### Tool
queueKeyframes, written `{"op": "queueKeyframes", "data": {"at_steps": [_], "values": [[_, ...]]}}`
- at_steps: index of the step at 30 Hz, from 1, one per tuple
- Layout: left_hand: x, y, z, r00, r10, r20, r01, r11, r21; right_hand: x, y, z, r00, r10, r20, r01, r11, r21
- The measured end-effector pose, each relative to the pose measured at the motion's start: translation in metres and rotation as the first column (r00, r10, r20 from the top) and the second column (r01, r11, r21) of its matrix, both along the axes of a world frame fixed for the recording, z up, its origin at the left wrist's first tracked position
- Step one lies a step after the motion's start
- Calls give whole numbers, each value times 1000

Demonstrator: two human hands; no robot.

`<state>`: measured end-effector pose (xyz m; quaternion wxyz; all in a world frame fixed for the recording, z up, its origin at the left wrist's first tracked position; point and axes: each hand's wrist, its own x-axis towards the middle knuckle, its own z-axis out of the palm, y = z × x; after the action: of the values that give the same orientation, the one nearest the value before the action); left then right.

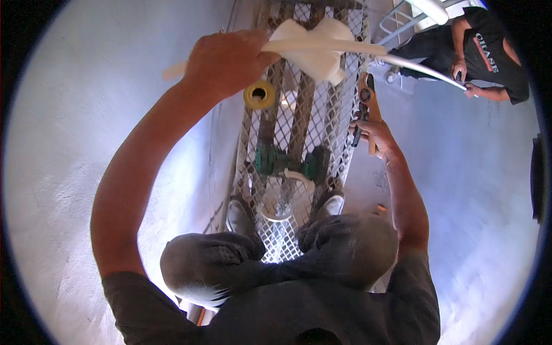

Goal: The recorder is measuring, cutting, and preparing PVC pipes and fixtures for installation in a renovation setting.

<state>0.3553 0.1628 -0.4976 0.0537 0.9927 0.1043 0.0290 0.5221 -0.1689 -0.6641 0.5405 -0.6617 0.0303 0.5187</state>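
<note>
My left hand [227, 60] is closed round a long white tube [322, 46], held up and across in front of me. Its short end sticks out left of my fist, and the long part runs right, narrowing toward another person's hand [472, 90]. Lower on the right, my right hand [376, 136] is wrapped round an orange-and-black hand tool [368, 95], whose kind I cannot make out for certain. The tool points away from me, apart from the tube. Behind the tube lies a bulky white piece [322, 66].
I squat on a metal mesh platform [276, 241] between pale walls. On it sit a yellow tape roll [250, 100], two green power tools [265, 160], a curved white offcut [300, 177] and a white ring [276, 217]. A person in black [491, 54] stands at the upper right beside metal rails [397, 23].
</note>
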Motion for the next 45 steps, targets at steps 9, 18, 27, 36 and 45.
{"op": "queueKeyframes", "data": {"at_steps": [9, 18, 27, 36, 45], "values": [[-166, -69, -47, 917, 56, -396, -356, 565, -744, -58, -27, -30, 405, 798, 446, -292, 576, -764], [-235, -84, -89, 842, 139, -521, -539, 220, -813, -51, 63, -56, 111, 865, 489, -249, 501, -829], [-229, -66, -87, 825, 409, -391, -481, 145, -864, -56, 68, -74, 828, 481, 287, -413, 871, -268], [-152, -78, -73, 875, 453, -173, -255, 125, -959, -116, 79, 83, 867, 465, 180, -484, 871, 79], [-133, -99, -43, 840, 530, -113, -302, 285, -910, -174, 106, 122, 883, 469, 18, -468, 877, 103]]}}
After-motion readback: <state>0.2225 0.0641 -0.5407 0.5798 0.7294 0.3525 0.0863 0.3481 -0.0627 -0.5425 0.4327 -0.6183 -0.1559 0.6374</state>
